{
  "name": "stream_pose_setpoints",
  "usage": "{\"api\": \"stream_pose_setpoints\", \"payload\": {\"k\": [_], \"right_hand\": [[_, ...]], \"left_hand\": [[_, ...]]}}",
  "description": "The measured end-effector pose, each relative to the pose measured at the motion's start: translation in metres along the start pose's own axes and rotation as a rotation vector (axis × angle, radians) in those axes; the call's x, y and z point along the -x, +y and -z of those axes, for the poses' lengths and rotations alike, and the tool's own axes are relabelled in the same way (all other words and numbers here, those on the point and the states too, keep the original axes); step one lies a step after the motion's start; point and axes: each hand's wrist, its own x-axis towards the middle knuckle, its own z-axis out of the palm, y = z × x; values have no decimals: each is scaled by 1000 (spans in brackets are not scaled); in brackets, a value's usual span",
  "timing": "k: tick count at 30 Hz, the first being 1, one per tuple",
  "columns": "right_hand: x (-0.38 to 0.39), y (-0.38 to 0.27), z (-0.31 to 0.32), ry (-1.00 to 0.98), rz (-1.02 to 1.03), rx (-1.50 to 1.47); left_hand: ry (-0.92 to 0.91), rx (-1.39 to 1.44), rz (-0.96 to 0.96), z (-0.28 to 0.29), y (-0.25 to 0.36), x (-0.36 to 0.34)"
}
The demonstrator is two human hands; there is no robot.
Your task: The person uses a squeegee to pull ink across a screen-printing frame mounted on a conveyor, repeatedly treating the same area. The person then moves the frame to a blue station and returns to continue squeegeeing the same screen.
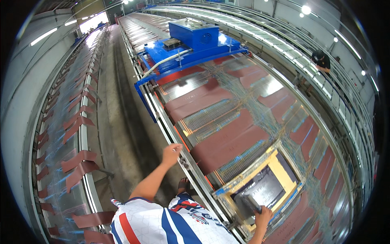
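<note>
My right hand (pixel 264 217) is closed round the handle of a dark squeegee (pixel 253 203). The squeegee is tilted on the dark mesh of a screen-printing frame (pixel 297 166), toward the frame's near side. Yellowish tape borders the mesh, and blue shows on parts of the frame's edge. This frame lies on the long printing table, over the maroon fabric pieces (pixel 231 140). Beside the table's left metal rail (pixel 165 126), my left hand (pixel 172 153) is raised with its fingers curled in. Whatever is inside those fingers, if anything, is too small to make out.
A blue machine (pixel 191 44) straddles the table farther ahead. Left of a concrete aisle (pixel 118 101), another long table (pixel 73 134) carries maroon pieces hanging over its edge. At the far right a person in dark clothing (pixel 321 61) leans over another table.
</note>
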Motion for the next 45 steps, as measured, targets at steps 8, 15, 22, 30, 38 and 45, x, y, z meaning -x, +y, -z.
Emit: {"api": "stream_pose_setpoints", "payload": {"k": [8, 15, 22, 30, 38, 45], "right_hand": [[1, 18, -11, -70, -200, 76], [-29, -80, 47, -325, -379, 117], [-36, -98, 49, -321, -377, 178], [4, 13, -6, -159, -392, 214], [-1, -22, 7, -136, -351, 178], [-19, -46, 24, -259, -413, 136]], "left_hand": [[425, -175, -17, 160, -98, -226], [449, -246, 84, 209, -117, -349], [275, -329, 63, 213, -143, -382], [-32, -612, -77, 196, -116, -357], [-240, -729, -99, 196, -75, -325], [-363, -813, -149, 181, -56, -291]]}}
